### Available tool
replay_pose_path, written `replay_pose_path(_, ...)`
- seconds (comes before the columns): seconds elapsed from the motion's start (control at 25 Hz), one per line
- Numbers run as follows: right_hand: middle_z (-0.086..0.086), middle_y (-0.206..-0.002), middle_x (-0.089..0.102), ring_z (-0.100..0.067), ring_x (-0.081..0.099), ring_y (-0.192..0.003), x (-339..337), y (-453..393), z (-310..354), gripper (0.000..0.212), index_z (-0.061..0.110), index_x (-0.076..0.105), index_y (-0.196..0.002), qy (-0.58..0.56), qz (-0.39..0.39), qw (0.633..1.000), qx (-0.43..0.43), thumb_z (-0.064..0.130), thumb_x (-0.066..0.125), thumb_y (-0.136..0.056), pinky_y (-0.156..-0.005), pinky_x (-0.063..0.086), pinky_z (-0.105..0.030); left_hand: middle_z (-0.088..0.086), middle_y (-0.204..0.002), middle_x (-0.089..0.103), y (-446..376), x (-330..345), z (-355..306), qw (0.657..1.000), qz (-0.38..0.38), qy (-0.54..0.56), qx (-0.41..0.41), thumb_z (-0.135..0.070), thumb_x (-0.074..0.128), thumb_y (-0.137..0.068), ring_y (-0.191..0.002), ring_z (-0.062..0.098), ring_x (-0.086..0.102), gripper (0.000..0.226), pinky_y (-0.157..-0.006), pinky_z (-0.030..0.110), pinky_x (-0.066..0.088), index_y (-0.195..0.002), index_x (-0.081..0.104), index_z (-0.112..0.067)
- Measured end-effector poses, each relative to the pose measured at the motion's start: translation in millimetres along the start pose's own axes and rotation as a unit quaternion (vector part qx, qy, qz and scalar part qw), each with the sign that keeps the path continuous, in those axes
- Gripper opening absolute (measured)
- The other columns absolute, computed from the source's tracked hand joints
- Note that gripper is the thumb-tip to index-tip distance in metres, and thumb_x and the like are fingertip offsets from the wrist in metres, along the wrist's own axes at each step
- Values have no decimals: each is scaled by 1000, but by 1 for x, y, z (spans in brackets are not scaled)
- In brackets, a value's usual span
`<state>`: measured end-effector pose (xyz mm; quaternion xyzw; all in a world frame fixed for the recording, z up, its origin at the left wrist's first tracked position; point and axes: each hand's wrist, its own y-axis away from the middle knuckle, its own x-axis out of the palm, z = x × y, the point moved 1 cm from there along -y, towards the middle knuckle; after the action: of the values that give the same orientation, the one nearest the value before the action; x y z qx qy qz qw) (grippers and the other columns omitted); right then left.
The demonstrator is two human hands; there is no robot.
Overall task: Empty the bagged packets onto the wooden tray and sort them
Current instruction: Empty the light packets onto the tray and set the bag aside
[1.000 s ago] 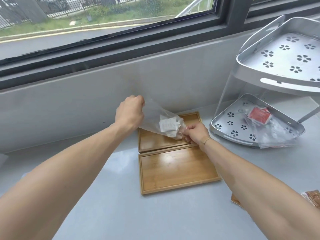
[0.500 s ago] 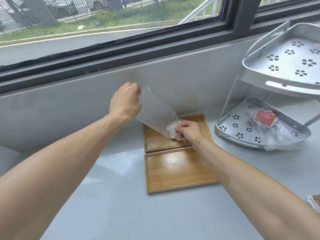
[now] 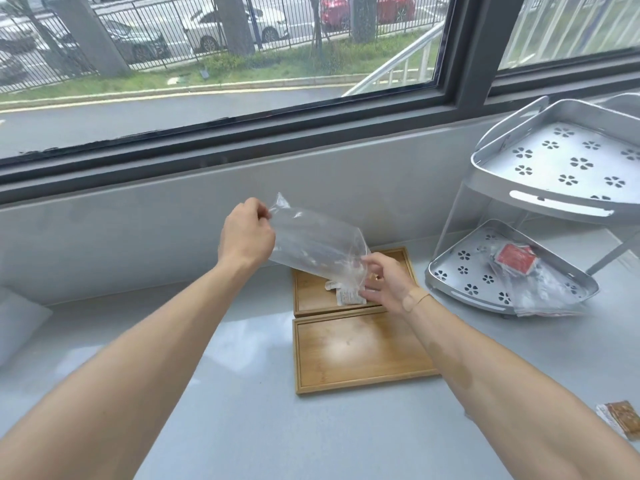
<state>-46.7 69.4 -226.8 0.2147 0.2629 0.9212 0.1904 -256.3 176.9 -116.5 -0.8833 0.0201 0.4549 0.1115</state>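
Observation:
My left hand (image 3: 246,233) pinches the closed end of a clear plastic bag (image 3: 315,245) and holds it up, tilted, mouth downward. White packets (image 3: 348,294) lie on the far wooden tray (image 3: 308,292), just under the bag's mouth. My right hand (image 3: 384,280) is at the bag's lower edge, fingers loosely curled, touching the plastic and the packets. I cannot see a firm hold there. The near wooden tray (image 3: 356,355) lies bare right in front of the far one.
A silver two-tier corner rack (image 3: 554,202) stands at the right; its lower shelf holds a bag with a red packet (image 3: 516,259). A brown packet (image 3: 623,419) lies at the right edge of the grey counter. A wall and window run behind the trays.
The left hand lifted the bag's closed end higher. The white packets slid out of the bag onto the far tray. The right hand loosened at the bag's mouth.

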Motion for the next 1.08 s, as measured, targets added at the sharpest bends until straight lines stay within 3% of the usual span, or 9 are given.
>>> replay_pose_path(0.08,-8,-100,54,-31,46,-85,-7,19,8,8,14,58,-88,-32,37,999,3,20,64,-87,-90,52,-49,1,-100,63,18,-2,1,997,4,71,-42,-8,40,-90,-91,22,53,22,-77,29,38,-97,59,-15)
replay_pose_path(0.12,-10,-102,58,-32,53,-82,-11,29,13,8,14,58,-89,-30,45,998,-13,17,65,-86,-88,54,-49,-1,-97,62,27,-3,0,993,3,101,-63,-10,40,-91,-90,21,53,20,-76,29,38,-97,58,-17)
replay_pose_path(0.2,-10,-92,64,-26,67,-70,-18,50,22,12,15,58,-82,-21,43,997,-53,9,68,-85,-73,59,-39,-3,-89,60,44,-5,-2,984,-5,153,-93,-13,40,-92,-87,24,55,17,-72,32,39,-95,56,-19)
replay_pose_path(0.28,-7,-80,61,-20,65,-65,-26,70,28,23,17,54,-76,-15,35,996,-86,1,68,-85,-59,57,-30,-3,-82,59,63,-4,-5,978,-5,185,-98,-12,39,-92,-83,25,55,17,-69,33,40,-94,55,-18)
replay_pose_path(0.44,-6,-84,64,-19,61,-65,-52,107,28,30,14,55,-92,7,-16,993,-113,-11,66,-83,-61,53,-31,-1,-79,60,101,9,-15,966,14,232,-114,-12,40,-89,-77,25,55,17,-68,36,42,-91,54,-21)
replay_pose_path(0.6,-6,-81,66,-17,59,-59,-104,145,21,29,14,59,-108,49,-45,992,-106,1,70,-84,-56,53,-30,-2,-75,59,143,39,-39,957,53,266,-106,-11,42,-88,-70,22,54,22,-64,35,43,-84,52,-30)
replay_pose_path(0.76,1,-68,60,-9,56,-51,-179,184,7,5,14,66,-91,69,-108,986,-106,16,70,-88,-50,50,-22,-8,-80,62,185,74,-80,950,82,292,-81,-20,50,-92,-68,13,56,17,-58,29,45,-85,55,-35)
replay_pose_path(0.92,0,-71,61,-12,58,-58,-266,235,-8,6,11,66,-87,70,-162,979,-103,17,69,-89,-52,49,-22,-2,-80,61,229,117,-139,929,164,326,-56,-30,59,-94,-64,13,54,2,-57,28,45,-93,59,-27)
replay_pose_path(1.08,-1,-75,65,-13,60,-58,-354,285,-21,5,11,67,-88,38,-215,970,-104,15,69,-88,-52,49,-23,3,-81,63,271,169,-208,909,257,325,-32,-22,65,-91,-62,16,57,12,-53,29,45,-101,60,-19)
